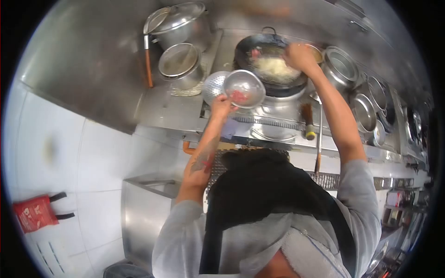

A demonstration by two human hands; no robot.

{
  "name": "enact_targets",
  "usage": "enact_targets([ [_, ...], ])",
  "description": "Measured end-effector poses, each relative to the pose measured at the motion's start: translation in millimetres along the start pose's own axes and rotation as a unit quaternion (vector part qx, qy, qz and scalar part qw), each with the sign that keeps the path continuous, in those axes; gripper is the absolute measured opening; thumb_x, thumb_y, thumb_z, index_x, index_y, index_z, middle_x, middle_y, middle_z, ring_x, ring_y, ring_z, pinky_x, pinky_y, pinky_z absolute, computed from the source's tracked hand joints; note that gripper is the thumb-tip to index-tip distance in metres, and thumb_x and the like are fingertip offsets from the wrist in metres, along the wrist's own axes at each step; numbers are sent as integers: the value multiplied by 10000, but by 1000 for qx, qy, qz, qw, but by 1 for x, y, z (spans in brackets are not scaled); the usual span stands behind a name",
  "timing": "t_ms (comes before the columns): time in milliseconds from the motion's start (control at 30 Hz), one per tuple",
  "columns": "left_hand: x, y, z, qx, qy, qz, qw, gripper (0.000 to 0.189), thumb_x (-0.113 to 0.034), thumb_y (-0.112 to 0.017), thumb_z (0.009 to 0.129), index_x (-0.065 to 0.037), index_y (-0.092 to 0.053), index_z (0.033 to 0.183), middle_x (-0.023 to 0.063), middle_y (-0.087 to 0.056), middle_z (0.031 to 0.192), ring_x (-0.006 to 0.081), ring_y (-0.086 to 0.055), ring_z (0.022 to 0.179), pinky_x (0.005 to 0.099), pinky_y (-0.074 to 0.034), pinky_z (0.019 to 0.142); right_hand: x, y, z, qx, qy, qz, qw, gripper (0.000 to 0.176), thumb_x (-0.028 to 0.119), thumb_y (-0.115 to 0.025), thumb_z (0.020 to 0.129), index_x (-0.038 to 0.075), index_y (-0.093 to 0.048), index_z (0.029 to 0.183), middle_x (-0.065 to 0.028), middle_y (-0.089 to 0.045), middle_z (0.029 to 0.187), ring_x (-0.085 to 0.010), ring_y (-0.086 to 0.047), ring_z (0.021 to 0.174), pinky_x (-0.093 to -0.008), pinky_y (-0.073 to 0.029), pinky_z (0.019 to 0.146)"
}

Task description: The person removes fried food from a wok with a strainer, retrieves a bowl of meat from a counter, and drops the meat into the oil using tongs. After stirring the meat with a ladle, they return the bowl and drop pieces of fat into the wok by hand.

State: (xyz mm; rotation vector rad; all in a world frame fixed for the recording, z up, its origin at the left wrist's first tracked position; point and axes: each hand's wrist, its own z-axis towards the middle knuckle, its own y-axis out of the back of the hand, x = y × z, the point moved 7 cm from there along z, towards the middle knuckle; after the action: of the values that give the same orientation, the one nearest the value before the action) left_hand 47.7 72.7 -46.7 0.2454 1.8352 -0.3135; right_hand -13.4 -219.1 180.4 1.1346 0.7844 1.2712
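- Left hand (221, 105) is closed on the rim of a metal bowl (244, 88); the bowl is held tilted, just beside the wok (250, 48), with red pieces (238, 96) seen inside.
- Right hand (300, 55) is held over the wok, above the pale food (276, 69); its grip cannot be told.
- A perforated strainer (213, 85) is noted just behind the bowl.
- Two lidded pots (180, 62) are seen left of the wok, and metal containers (340, 67) to its right.
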Motion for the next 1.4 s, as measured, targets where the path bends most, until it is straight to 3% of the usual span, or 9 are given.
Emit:
enact_targets([
  [67,8,1,-7,-11,10,-2,1000,189,-152,-643,930,-4,-595,822,93,-638,792,167,-666,673,273,-604,587,-9,3,29,38,-42,-39,998,467,360,-708,811,-49,-613,1013,-257,-664,1014,-411,-637,988,-492,-515,815],
  [200,9,5,-5,17,31,-45,998,152,-155,-658,923,-15,-601,916,87,-646,869,157,-655,715,256,-590,601,0,54,20,-6,-63,-39,997,285,292,-691,816,31,-724,924,-194,-710,914,-356,-681,888,-437,-534,828],
  [433,-34,-16,-16,30,-25,-32,999,224,-137,-629,940,-50,-558,746,42,-616,747,120,-620,594,260,-594,571,-9,37,-57,-42,59,2,997,270,333,-672,867,86,-734,957,-134,-709,788,-302,-690,785,-401,-526,725],
  [500,-53,-28,-21,60,-73,-2,996,215,-121,-620,944,-50,-559,751,40,-625,758,115,-622,602,257,-592,568,2,38,-99,52,22,52,997,270,309,-691,856,78,-723,994,-151,-702,797,-316,-686,805,-410,-524,740],
  [667,-80,-64,-29,101,-96,2,990,228,-108,-618,945,-47,-536,742,42,-623,768,112,-626,609,265,-607,584,3,22,-138,31,2,89,996,298,300,-715,828,64,-710,1010,-205,-686,852,-379,-659,850,-463,-513,765],
  [1000,-32,-40,-6,42,-48,18,998,227,-82,-609,932,-26,-529,728,50,-584,715,136,-621,587,287,-610,576,-2,2,-65,-83,12,9,996,327,336,-679,826,10,-694,826,-194,-688,779,-369,-686,768,-444,-552,698],
  [1167,-14,-15,-10,5,-39,6,999,227,-82,-607,932,-12,-538,727,58,-587,718,138,-622,594,285,-606,562,-28,14,13,-82,-50,-80,992,302,306,-672,846,31,-706,968,-214,-695,886,-363,-683,832,-466,-543,749],
  [1300,-21,-9,-22,-2,-24,4,1000,233,-83,-611,931,-14,-532,723,64,-590,725,138,-624,602,284,-605,557,-25,53,-13,-107,-82,-57,989,310,286,-712,763,-13,-695,846,-234,-695,835,-384,-691,867,-478,-538,819],
  [1400,-36,-15,-26,20,-46,-20,999,240,-93,-616,931,-23,-531,718,55,-585,714,139,-620,585,286,-606,558,-13,65,-57,-98,-50,-3,994,353,338,-683,847,20,-704,999,-203,-699,908,-366,-679,850,-457,-534,775],
])
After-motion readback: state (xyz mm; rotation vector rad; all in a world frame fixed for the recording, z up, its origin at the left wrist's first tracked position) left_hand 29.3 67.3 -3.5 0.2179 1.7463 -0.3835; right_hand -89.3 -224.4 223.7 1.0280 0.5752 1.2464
